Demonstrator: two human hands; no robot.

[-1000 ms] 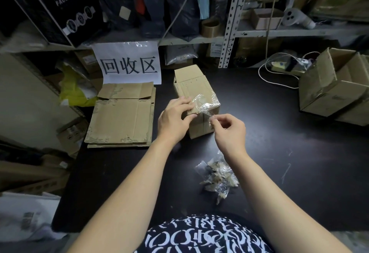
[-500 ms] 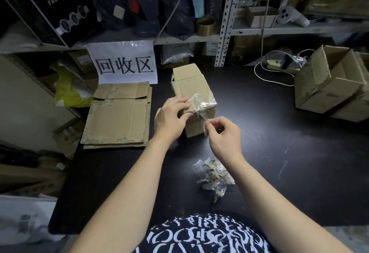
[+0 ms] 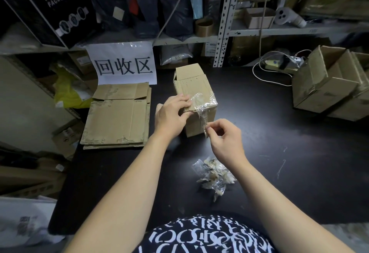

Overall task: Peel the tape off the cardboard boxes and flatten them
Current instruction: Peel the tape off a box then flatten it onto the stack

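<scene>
1. Left hand point(image 3: 171, 115) covers the near-left corner of the cardboard box point(image 3: 196, 86), so the flap edge beneath it is hidden.
2. Tape strip point(image 3: 203, 118): the lower end disappears between the fingers point(image 3: 216, 123) of the right hand point(image 3: 227, 140). How much lies inside the pinch cannot be told.
3. Tape scraps point(image 3: 214, 174), lower centre: the right forearm point(image 3: 265, 192) overlaps the pile's upper right edge. Separate pieces cannot be counted.
4. Open boxes point(image 3: 327, 84), right of frame: cut off by the right edge, with the rear one largely hidden behind the front one.
5. Black carton point(image 3: 56, 8), upper left: cropped by the top edge.
6. Shelf goods point(image 3: 329, 2), upper right: blurred, not identifiable.
7. White printed packet point(image 3: 26, 220), lower left: blurred, print illegible.
</scene>
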